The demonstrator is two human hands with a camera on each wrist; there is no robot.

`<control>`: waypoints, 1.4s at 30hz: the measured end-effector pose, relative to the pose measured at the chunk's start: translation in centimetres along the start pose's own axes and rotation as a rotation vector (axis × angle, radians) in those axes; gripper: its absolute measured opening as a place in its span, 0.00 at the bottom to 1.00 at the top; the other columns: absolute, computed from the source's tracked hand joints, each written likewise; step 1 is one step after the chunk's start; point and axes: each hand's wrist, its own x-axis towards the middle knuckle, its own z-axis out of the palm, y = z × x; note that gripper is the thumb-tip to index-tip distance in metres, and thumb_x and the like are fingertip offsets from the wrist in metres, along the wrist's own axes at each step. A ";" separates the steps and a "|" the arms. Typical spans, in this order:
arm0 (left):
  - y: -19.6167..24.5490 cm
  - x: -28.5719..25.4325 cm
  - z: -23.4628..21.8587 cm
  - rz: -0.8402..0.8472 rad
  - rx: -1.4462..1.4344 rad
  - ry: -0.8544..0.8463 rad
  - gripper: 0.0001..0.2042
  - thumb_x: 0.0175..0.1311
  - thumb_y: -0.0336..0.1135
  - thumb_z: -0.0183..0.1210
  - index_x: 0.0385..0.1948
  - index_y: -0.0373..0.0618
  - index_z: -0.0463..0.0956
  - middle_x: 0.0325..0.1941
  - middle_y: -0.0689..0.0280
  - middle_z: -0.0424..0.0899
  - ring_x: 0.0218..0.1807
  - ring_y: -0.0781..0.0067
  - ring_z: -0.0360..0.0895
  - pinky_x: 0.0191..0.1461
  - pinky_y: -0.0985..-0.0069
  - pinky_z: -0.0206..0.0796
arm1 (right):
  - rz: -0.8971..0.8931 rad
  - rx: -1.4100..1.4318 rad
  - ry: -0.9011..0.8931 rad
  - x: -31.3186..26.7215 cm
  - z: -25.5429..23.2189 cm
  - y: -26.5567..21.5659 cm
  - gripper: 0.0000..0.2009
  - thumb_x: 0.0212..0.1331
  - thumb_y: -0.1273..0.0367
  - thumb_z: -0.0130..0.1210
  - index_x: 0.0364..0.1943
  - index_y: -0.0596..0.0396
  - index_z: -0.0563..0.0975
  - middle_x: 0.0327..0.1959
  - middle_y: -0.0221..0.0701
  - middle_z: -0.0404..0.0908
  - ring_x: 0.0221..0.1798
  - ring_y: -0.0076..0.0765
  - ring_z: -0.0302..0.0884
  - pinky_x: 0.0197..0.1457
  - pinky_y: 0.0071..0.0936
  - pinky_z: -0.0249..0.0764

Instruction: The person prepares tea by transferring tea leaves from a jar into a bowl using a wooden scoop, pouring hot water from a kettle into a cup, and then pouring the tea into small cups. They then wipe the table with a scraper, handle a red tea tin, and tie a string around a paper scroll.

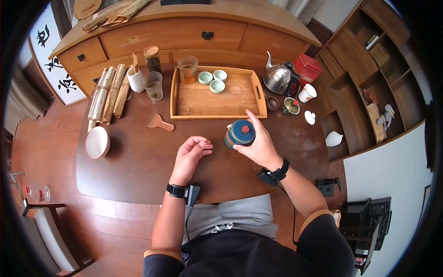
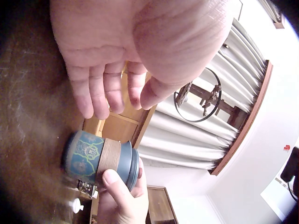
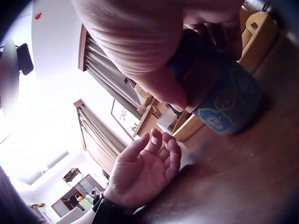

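Note:
My right hand [image 1: 262, 147] grips a blue lidded teapot [image 1: 242, 132] around its side, thumb on the near side and fingers on the far side. The pot has a red knob, a small pouring lip, a brown band and a gold-green pattern, as the left wrist view of the teapot [image 2: 86, 154] shows. Its base is close over the table in the right wrist view. To the left of it, my left hand [image 1: 190, 157] hovers near the table, fingers loosely bent and palm turned toward the pot. Nothing is in that hand, and it stays apart from the pot.
A wooden tray [image 1: 194, 99] with three small green cups [image 1: 217, 86] and a glass pitcher [image 1: 188, 70] lies ahead. A steel kettle [image 1: 280, 76], a patterned lidded bowl [image 1: 291, 106] and a white lid [image 1: 310, 117] stand right. Leftward are a brown scraper [image 1: 160, 123] and white bowl [image 1: 98, 142].

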 end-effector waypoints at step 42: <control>0.3 -0.2 0.6 0.007 0.018 0.003 0.06 0.78 0.29 0.56 0.49 0.40 0.79 0.50 0.62 0.84 0.53 0.69 0.83 0.60 0.69 0.77 | -0.038 -0.027 0.241 4.3 -4.4 -2.0 0.52 0.42 0.62 0.79 0.74 0.62 0.62 0.63 0.53 0.78 0.66 0.55 0.79 0.70 0.42 0.74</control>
